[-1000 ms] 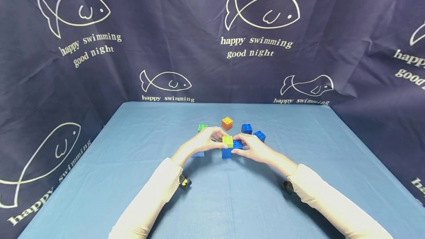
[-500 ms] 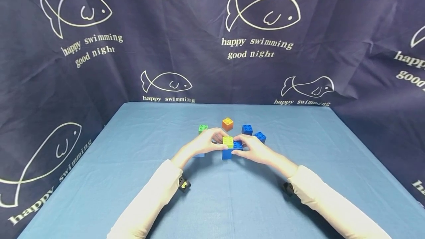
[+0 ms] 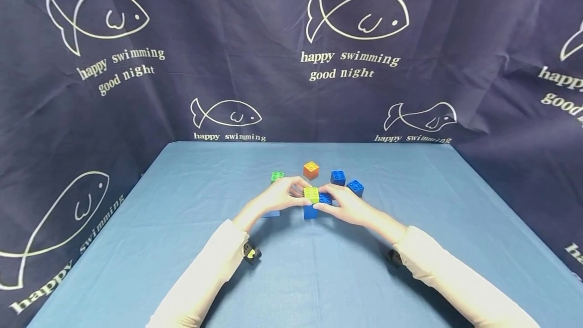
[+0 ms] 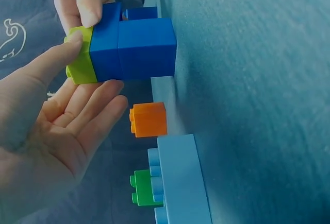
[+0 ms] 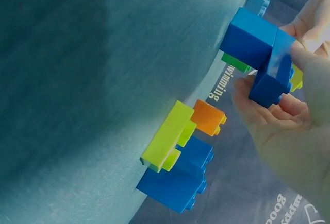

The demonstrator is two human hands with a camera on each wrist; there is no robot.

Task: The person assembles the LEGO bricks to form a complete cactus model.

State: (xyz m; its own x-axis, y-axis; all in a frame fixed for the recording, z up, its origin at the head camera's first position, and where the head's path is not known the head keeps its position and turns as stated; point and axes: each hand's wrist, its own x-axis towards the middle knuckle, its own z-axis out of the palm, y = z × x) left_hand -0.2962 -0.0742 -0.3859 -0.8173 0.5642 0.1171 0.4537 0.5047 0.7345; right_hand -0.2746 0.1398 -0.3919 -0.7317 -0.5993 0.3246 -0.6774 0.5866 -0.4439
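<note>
Lime block (image 3: 311, 194) is topping a small stack, sitting on an upper blue block (image 4: 105, 44) that is overhanging a lower blue block (image 3: 310, 212). Left hand (image 3: 283, 194) is pinching the lime block between its fingers; right hand (image 3: 348, 205) is gripping the upper blue block's overhanging end. Orange block (image 3: 311, 169) and two blue blocks (image 3: 338, 178) are standing beyond on the tabletop (image 3: 291, 277); green block (image 4: 148, 189) and light blue block (image 4: 183, 177) are sitting to the left.

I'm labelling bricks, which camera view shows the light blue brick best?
Left wrist: the light blue brick appears largest there, though cropped below. Head shows a sliver below the left hand; right wrist, part near the top.
</note>
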